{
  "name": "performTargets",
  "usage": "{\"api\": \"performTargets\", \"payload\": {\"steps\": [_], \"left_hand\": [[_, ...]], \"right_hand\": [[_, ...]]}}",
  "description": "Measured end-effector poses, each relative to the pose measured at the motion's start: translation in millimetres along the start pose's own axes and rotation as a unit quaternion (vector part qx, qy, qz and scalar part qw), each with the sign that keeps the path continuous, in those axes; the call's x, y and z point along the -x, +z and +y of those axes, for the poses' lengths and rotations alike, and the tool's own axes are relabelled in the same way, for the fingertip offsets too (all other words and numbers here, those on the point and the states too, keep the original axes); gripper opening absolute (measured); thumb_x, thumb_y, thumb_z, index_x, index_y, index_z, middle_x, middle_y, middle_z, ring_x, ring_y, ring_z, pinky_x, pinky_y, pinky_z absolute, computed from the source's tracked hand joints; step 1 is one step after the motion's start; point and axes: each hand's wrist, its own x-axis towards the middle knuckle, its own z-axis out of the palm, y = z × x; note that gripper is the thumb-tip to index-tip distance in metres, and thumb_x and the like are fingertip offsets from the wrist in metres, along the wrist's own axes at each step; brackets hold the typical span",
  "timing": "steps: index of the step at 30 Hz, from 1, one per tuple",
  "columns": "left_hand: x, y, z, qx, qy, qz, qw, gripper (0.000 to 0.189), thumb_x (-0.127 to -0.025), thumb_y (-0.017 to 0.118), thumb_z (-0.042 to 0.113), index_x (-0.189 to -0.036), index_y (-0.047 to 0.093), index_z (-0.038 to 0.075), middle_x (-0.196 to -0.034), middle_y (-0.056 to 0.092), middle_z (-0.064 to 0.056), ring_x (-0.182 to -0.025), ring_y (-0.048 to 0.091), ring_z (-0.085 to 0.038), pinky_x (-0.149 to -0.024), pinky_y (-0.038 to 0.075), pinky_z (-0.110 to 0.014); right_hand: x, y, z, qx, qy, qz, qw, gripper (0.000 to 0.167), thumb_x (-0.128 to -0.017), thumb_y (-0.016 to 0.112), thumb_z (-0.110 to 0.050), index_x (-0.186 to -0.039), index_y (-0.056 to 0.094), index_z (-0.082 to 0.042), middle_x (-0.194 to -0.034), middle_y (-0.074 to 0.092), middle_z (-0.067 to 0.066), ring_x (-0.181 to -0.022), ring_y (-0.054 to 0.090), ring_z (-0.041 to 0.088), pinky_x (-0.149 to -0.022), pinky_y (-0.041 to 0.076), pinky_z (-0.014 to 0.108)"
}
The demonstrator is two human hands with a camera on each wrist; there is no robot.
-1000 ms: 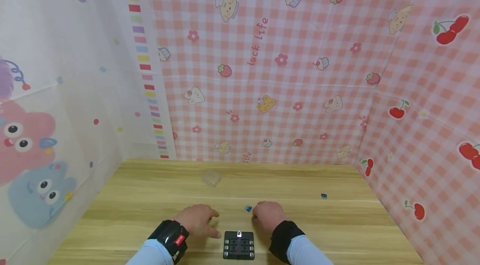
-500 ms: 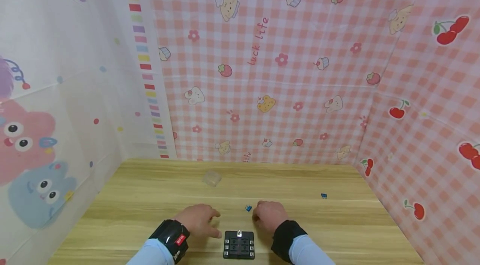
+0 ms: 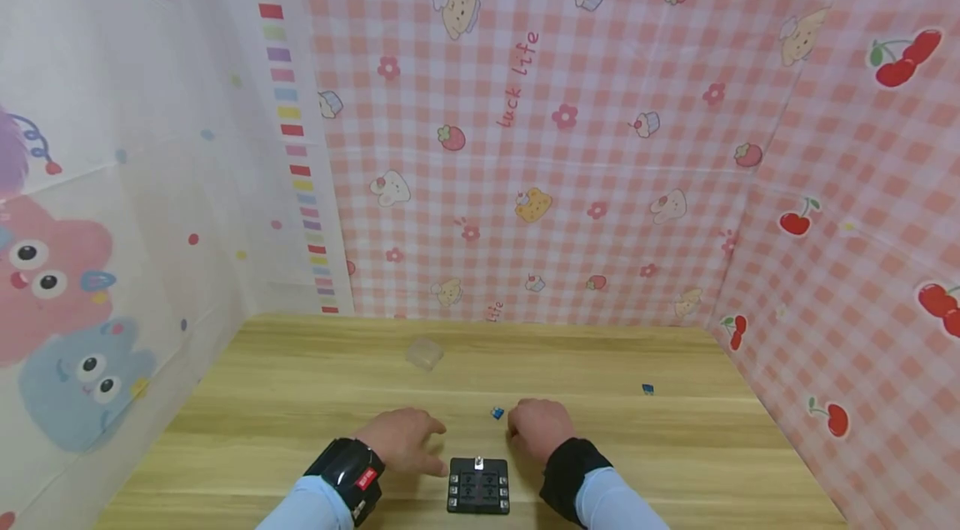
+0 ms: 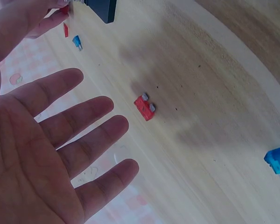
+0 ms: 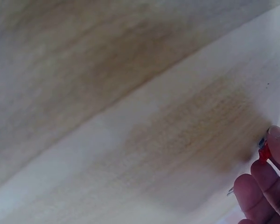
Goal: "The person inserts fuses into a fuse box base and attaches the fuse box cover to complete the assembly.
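A black fuse block point(image 3: 477, 497) with metal screw terminals lies on the table between my hands. My left hand point(image 3: 403, 440) hovers just left of it, its fingers extended and apart in the left wrist view. Below them a red blade fuse point(image 4: 143, 108) lies on the wood, hidden from the head view. A blue blade fuse point(image 4: 277, 159) shows at that view's right edge. My right hand point(image 3: 542, 430) is right of the block; thumb and fingertips pinch a red blade fuse point(image 5: 264, 152), partly covered. A small blue fuse point(image 3: 497, 412) lies just left of the right hand.
Another blue fuse point(image 3: 648, 389) lies farther back at the right. A clear plastic piece point(image 3: 424, 353) sits near the table's back. Patterned cloth point(image 3: 525, 180) hangs behind the wooden table point(image 3: 315, 380) and along both sides.
My left hand has shifted slightly right, closer to the fuse block. The right hand has barely moved, and the head view has tilted down a little.
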Motion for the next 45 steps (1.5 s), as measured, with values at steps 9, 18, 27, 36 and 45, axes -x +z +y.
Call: {"api": "performTargets", "payload": {"steps": [9,18,27,36,45], "left_hand": [[-3.6,6.3,2.0,-0.004,0.001,0.000,1.0000,0.062,-0.077,0.079,0.051,-0.123,0.068,0.012,-0.118,0.066,-0.009,-0.110,0.060,-0.030,-0.094,0.046,-0.050],[-6.8,10.3,4.3,-0.010,0.017,0.006,0.9998,0.064,-0.077,0.079,0.052,-0.124,0.067,0.010,-0.120,0.066,-0.010,-0.113,0.060,-0.030,-0.095,0.046,-0.049],[-8.2,11.6,7.5,-0.012,0.032,0.005,0.9994,0.066,-0.077,0.078,0.053,-0.126,0.066,0.011,-0.122,0.065,-0.011,-0.112,0.061,-0.030,-0.094,0.047,-0.049],[-7.8,12.4,12.1,-0.020,0.036,0.007,0.9991,0.070,-0.076,0.078,0.056,-0.127,0.066,0.011,-0.123,0.066,-0.010,-0.112,0.062,-0.029,-0.094,0.047,-0.047],[-7.0,14.4,16.8,-0.021,0.030,-0.003,0.9993,0.070,-0.075,0.078,0.057,-0.127,0.066,0.011,-0.122,0.066,-0.010,-0.111,0.062,-0.028,-0.094,0.047,-0.047]], "right_hand": [[2.2,-1,-1,-0.013,0.011,0.003,0.9999,0.011,-0.080,0.081,-0.013,-0.077,0.071,-0.016,-0.068,0.060,-0.007,-0.060,0.049,0.010,-0.060,0.044,0.029],[1.2,-9,-2,-0.028,0.019,0.002,0.9994,0.011,-0.082,0.078,-0.011,-0.077,0.070,-0.015,-0.067,0.061,-0.007,-0.059,0.048,0.011,-0.061,0.045,0.029],[0.8,-9,-2,-0.035,0.034,0.004,0.9988,0.009,-0.083,0.079,-0.012,-0.080,0.071,-0.015,-0.071,0.063,-0.007,-0.061,0.049,0.010,-0.065,0.048,0.030],[0.1,-14,-5,-0.054,0.034,0.004,0.9980,0.007,-0.084,0.078,-0.012,-0.082,0.072,-0.016,-0.070,0.061,-0.008,-0.062,0.048,0.010,-0.064,0.045,0.029],[5.2,-20,-10,-0.074,0.035,-0.001,0.9966,0.009,-0.085,0.078,-0.012,-0.082,0.071,-0.017,-0.072,0.060,-0.010,-0.065,0.050,0.008,-0.066,0.046,0.030]]}}
